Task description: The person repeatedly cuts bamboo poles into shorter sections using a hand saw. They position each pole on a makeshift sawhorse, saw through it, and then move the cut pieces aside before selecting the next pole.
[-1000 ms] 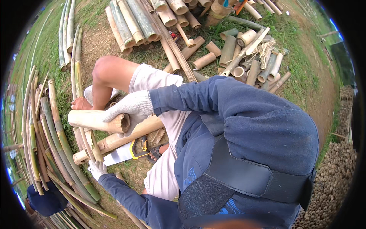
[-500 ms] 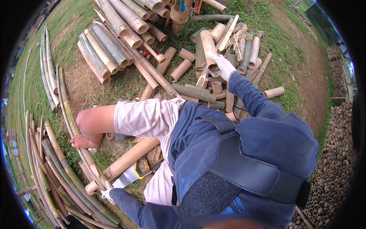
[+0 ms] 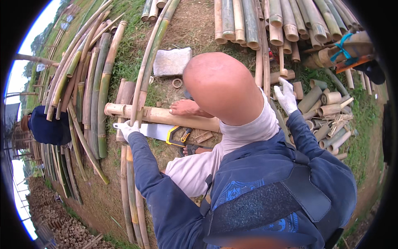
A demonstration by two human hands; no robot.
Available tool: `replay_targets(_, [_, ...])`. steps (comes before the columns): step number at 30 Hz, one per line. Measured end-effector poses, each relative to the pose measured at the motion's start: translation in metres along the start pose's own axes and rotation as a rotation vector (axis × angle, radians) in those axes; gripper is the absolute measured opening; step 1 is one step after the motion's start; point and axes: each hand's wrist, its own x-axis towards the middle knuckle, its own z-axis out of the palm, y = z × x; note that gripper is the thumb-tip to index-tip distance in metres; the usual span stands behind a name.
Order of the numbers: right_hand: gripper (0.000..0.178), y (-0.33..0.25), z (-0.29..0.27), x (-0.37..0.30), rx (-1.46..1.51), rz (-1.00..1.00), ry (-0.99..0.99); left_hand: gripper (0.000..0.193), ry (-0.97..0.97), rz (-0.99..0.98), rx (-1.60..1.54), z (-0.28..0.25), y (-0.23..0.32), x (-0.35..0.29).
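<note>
My left hand [image 3: 127, 128], in a white glove, is closed round the near end of a long bamboo pole [image 3: 150, 62]; part of its grip is hidden. Under that end lies a thick bamboo log [image 3: 166, 115] crosswise. Beside my left hand rests a hand saw [image 3: 159, 132] with a black and yellow handle, flat on the ground. My right hand [image 3: 286, 96], gloved too, is held out empty with its fingers apart. It is nearest to short cut bamboo pieces [image 3: 311, 98] on the right. My bare foot [image 3: 188, 108] is against the log.
Long bamboo poles [image 3: 99, 83] lie stacked at the left, where a person in dark blue [image 3: 49, 124] bends. Cut bamboo lengths [image 3: 248, 23] are piled at the far side. A pale stone block [image 3: 172, 62] sits past the log. Bamboo strips [image 3: 336, 124] lie at right.
My right hand has let go of the short bamboo piece it held and is now empty. The view has turned toward the left. My left hand stays at the pole's end.
</note>
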Motion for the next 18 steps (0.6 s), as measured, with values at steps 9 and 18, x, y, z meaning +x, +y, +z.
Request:
replay_targets(9, [0.071,-0.161,0.182,0.042,0.332,-0.435,-1.236,0.072,-0.251,0.3,-0.184,0.016,0.083,-0.057])
replay_targets(18, [0.042,-0.333,0.321,0.092,1.563,0.901,-1.074,0.084,-0.643,0.133,-0.461,0.09,0.109,-0.129])
